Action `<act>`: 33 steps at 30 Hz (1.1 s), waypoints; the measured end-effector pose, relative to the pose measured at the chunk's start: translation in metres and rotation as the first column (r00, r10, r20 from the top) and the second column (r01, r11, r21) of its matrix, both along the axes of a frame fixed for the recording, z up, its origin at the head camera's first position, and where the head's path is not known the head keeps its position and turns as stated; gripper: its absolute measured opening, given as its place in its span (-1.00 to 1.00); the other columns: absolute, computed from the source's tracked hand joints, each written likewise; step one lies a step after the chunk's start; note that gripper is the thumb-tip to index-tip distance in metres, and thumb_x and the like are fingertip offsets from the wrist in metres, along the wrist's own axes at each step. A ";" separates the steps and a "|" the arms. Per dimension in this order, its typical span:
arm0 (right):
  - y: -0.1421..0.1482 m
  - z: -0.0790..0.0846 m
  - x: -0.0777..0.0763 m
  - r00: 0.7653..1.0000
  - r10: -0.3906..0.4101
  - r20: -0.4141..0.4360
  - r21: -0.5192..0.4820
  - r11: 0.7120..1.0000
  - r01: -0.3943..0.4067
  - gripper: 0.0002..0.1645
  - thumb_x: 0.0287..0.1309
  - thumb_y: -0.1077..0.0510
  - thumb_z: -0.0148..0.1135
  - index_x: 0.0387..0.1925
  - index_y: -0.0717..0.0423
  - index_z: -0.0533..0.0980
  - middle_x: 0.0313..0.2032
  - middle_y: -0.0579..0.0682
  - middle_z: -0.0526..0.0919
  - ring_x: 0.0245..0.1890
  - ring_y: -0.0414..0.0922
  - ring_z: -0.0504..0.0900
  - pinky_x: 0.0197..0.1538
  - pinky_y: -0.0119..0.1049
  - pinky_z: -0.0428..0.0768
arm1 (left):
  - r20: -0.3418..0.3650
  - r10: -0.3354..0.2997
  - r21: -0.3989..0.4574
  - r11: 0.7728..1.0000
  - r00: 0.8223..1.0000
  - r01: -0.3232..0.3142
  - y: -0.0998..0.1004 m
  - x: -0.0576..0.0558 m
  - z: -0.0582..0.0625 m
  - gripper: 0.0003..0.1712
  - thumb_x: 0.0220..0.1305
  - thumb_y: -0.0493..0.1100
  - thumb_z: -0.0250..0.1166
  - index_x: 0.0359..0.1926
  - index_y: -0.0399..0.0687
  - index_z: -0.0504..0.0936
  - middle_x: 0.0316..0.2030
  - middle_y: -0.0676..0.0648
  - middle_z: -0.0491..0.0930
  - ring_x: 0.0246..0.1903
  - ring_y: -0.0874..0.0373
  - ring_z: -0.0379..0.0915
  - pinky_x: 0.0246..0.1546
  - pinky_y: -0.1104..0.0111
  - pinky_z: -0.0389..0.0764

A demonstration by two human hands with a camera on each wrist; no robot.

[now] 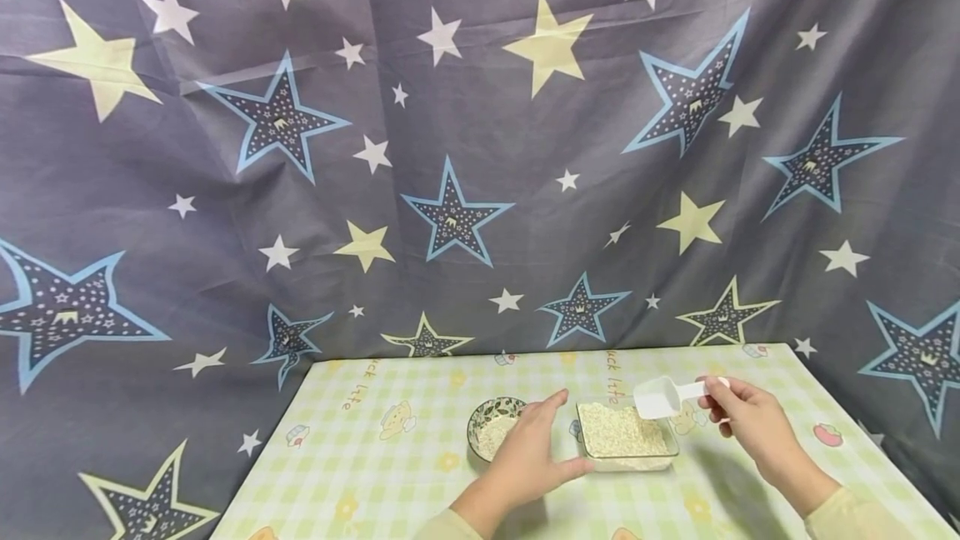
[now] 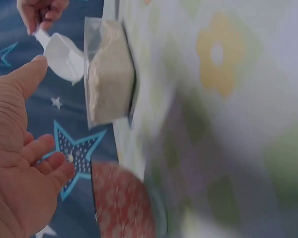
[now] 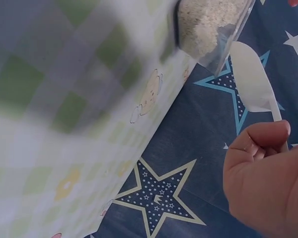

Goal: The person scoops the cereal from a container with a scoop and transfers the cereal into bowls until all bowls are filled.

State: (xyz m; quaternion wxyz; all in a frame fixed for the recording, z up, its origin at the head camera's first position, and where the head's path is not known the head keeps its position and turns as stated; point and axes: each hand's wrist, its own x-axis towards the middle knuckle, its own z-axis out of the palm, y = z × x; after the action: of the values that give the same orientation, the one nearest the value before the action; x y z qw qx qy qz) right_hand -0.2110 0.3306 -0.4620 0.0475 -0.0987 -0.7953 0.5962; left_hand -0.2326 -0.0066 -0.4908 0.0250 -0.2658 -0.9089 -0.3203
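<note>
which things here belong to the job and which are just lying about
Job, apparently:
white scoop, in the right hand
glass container of pale flakes
patterned bowl with more, by the left hand

Just surroundings:
checked tablecloth
starry curtain

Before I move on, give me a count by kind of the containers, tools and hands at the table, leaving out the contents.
Clear rectangular container: 1
Round patterned bowl: 1
White scoop: 1
Hands: 2 (left hand, right hand)
Total: 5
</note>
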 end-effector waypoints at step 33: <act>-0.034 -0.010 -0.003 0.864 0.315 -0.393 0.724 0.685 0.080 -0.86 0.52 0.10 0.28 -0.22 -0.09 0.70 -0.59 -0.36 0.42 -0.58 -0.46 0.26 -0.48 -0.41 0.32 | 0.201 0.090 -0.006 0.996 0.975 -0.091 0.043 -0.013 -0.021 0.21 0.22 0.18 0.60 0.68 -0.07 0.13 0.53 -0.23 0.42 0.48 -0.21 0.42 0.45 -0.08 0.54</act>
State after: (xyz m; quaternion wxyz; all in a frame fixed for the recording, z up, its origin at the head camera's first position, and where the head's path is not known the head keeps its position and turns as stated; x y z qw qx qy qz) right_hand -0.2141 0.2963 -0.4715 0.2413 0.1347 -0.9297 0.2434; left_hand -0.2454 0.0368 -0.5115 -0.0522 -0.1904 -0.9175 -0.3454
